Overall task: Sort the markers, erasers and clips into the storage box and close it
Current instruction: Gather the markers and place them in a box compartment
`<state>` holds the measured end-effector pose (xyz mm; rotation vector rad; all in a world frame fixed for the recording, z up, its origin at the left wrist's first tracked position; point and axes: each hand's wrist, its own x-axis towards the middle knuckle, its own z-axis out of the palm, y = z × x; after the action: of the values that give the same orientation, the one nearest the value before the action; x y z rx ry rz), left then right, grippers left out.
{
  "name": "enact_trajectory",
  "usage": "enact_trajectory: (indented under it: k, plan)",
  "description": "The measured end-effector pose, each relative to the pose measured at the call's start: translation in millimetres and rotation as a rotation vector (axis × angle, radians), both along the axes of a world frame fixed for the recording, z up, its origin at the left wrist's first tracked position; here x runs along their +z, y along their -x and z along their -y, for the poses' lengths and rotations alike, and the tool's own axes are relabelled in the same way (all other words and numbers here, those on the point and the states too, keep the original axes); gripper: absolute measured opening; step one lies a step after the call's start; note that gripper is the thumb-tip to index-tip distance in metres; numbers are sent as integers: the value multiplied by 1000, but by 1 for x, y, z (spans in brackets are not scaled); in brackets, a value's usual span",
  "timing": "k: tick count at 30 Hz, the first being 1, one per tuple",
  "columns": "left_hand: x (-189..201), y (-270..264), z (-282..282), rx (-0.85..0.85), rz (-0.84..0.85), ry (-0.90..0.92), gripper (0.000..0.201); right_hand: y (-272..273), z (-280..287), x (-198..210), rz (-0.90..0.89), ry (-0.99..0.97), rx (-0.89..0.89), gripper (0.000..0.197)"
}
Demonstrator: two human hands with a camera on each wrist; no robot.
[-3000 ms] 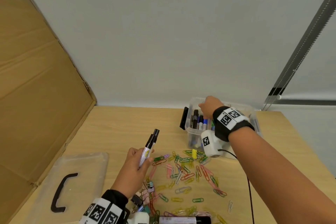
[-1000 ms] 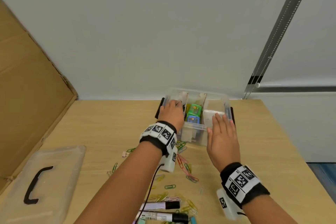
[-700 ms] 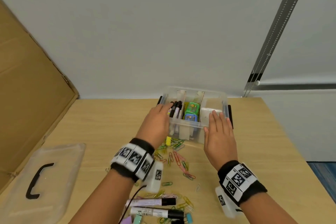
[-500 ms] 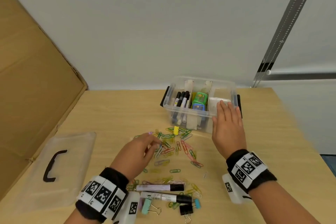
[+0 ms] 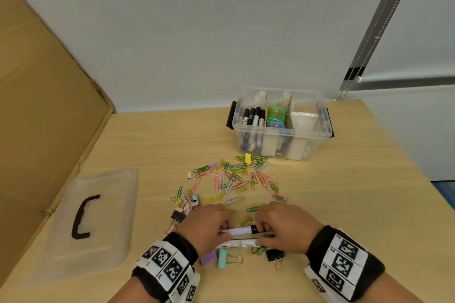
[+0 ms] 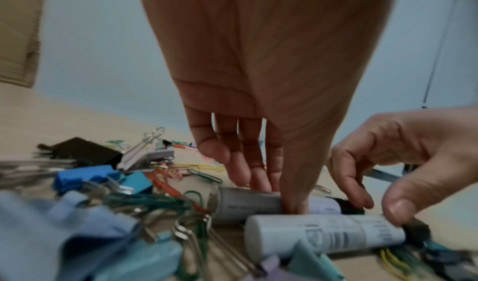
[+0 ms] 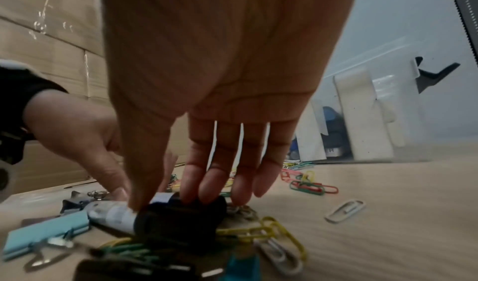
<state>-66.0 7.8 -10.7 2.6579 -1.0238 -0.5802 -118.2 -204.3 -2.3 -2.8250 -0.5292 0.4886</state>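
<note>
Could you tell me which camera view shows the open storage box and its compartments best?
The head view: the storage box appears whole from above, with markers, a green item and a white item in separate compartments. The right wrist view shows only part of its side wall, low and from the side. The left wrist view does not show it.

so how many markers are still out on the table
2, side by side under both hands: the far marker and the near marker. None shows elsewhere on the table, though the hands could hide more.

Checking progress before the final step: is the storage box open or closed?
Open. The storage box has no cover, its compartments show from above, and its lid lies flat on the table, well to the left.
</note>
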Motion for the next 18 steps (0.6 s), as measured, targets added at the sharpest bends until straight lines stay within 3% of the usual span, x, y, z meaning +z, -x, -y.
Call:
enact_trajectory:
  k: [5,8,14,18]
  plan:
    - [-1,-5,3,-69,51,-48,19,2,-11,-2,23,73,-11,25]
    - [2,-10,-7,-36,70,-8,18,3,-13,-2,6,22,-61,23]
    - [16,-31,-45,163,7,254,7,-11,10,33,-59,-501,-343,14]
    - [21,-50,-63,301,9,355,5,-31,21,71,-60,-854,-427,14]
